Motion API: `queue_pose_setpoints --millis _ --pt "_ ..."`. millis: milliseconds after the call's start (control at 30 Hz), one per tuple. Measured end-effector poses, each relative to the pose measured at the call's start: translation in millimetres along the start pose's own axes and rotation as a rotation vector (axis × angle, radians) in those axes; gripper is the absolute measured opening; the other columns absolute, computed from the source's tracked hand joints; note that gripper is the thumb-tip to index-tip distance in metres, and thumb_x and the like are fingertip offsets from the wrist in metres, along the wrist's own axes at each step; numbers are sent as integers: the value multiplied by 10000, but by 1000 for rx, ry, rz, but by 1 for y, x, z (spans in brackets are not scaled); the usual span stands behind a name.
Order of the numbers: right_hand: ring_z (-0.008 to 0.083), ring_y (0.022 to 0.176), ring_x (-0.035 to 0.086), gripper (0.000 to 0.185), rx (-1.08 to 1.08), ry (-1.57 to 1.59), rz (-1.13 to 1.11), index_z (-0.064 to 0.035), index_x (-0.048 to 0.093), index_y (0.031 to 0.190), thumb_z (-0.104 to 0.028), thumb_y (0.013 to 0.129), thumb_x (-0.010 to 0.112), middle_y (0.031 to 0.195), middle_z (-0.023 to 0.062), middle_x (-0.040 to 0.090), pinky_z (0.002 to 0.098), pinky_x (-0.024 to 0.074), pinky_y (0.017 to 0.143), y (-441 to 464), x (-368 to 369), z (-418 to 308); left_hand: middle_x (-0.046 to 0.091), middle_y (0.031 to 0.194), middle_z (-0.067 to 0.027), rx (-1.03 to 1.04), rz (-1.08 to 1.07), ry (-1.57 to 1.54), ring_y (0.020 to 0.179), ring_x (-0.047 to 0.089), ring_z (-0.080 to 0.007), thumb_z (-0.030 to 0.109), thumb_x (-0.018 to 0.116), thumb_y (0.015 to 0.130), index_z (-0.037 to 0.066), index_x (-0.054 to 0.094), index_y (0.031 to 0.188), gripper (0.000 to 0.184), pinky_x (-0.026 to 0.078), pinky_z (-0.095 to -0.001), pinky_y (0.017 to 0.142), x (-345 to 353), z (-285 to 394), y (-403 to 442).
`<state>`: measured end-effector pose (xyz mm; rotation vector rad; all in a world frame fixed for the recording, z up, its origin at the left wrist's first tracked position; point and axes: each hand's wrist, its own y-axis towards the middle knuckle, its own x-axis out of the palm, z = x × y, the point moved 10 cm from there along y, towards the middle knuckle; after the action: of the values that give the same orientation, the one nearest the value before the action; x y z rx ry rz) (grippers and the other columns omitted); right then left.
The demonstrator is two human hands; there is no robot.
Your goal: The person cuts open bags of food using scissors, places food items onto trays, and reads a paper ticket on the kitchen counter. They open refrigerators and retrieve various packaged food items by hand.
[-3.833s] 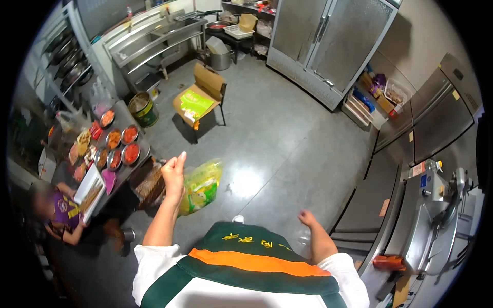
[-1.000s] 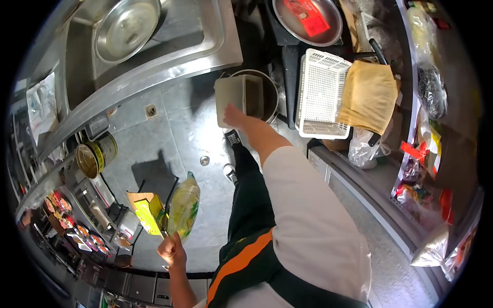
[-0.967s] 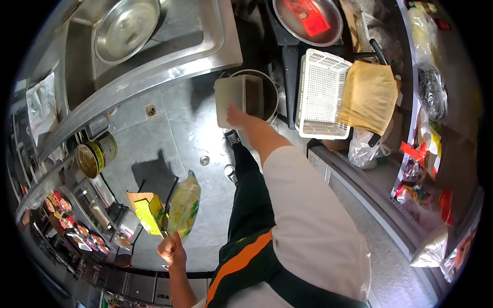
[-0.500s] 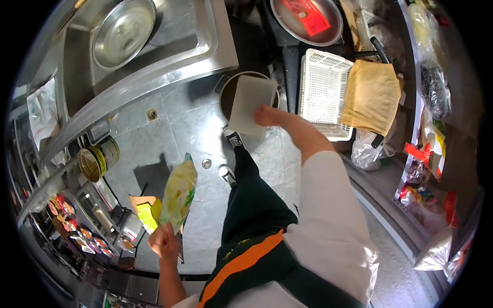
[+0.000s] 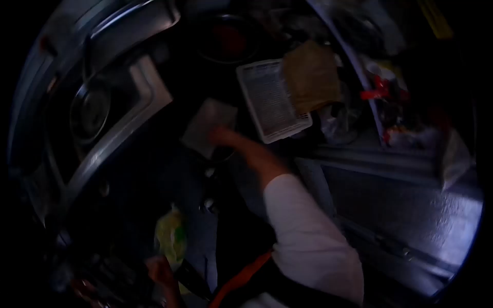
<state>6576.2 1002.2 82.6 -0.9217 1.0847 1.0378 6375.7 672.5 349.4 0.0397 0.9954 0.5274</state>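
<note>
The scene is very dark and blurred. My right hand is closed on the edge of a flat, whitish rectangular board, which it holds out over the floor. Beneath the board, the round pot visible earlier is mostly lost in shadow. Lower left, my left hand grips the end of a clear plastic bag with yellow-green contents, which hangs away from my body.
To the right of the board stands a white plastic basket with a tan cloth across its side. A steel sink with a metal bowl lies left. A dark pan holds something red. Bagged goods line the right shelf.
The picture has gone from bright to very dark. The view has turned, so the basket and sink sit at new angles. Both hands still hold the board and the bag.
</note>
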Motion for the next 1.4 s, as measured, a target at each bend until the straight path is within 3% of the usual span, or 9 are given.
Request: queue_pose_setpoints --millis 200,433,567,800,833,900,1100,1167,1400 --pt "204 727 512 72 309 -46 -311 -99 581 661 -122 660 513 751 57 546 334 408 599 39 43 10 342 485 -52 -245 -264 165 460 322 -157 177 537 763 52 493 623 192 311 -330 458 16 -115 -65" --pt "237 773 518 122 407 357 -4 -66 587 735 -110 685 486 792 94 554 365 410 687 -21 -30 13 291 461 -19 -151 -137 -126 439 264 -109 120 535 778 80 378 571 263 234 -297 419 26 -21 6" --pt "284 836 503 217 1191 1095 -177 -41 539 904 -157 775 409 900 156 528 366 402 740 -231 -80 -12 213 445 12 -95 -101 -87 435 206 -63 48 539 767 40 260 498 388 169 -232 393 6 58 40" --pt "238 854 520 323 1731 25 -662 -57 517 992 -169 690 546 957 129 529 342 422 678 -644 -269 -92 277 464 30 -27 -180 -429 453 248 -64 42 535 760 6 366 515 300 205 -224 402 20 82 57" --pt "236 882 503 316 2042 121 -345 -60 518 979 -158 680 547 959 122 526 350 409 703 -707 -288 -121 320 481 21 157 -144 -313 466 290 -71 49 512 775 -18 462 582 210 272 -225 412 17 102 56" --pt "235 910 467 247 1910 -372 -697 -69 518 911 -108 668 526 922 110 516 363 361 782 -789 -331 -132 469 565 -38 -28 -295 -597 517 413 -104 59 496 788 -27 533 690 136 387 -243 487 44 87 44" --pt "218 948 430 214 1798 -668 -615 -90 518 878 -124 667 497 914 63 499 379 311 839 -858 -448 -138 489 559 -61 -73 -270 -677 488 418 -122 116 491 810 4 481 622 219 400 -280 476 37 145 26" --pt "204 952 430 218 1797 -628 -742 -95 529 882 -135 670 497 940 57 496 382 307 843 -910 -446 -143 489 557 -71 283 -252 -141 486 417 -118 136 484 815 -3 494 642 222 397 -285 478 20 213 -9" --pt "236 857 477 137 1597 -440 -933 -57 599 695 -125 670 483 800 81 552 365 327 781 -986 -387 -194 534 599 -81 544 -110 -488 528 478 -182 130 448 820 -31 519 689 219 399 -279 496 33 272 -92"
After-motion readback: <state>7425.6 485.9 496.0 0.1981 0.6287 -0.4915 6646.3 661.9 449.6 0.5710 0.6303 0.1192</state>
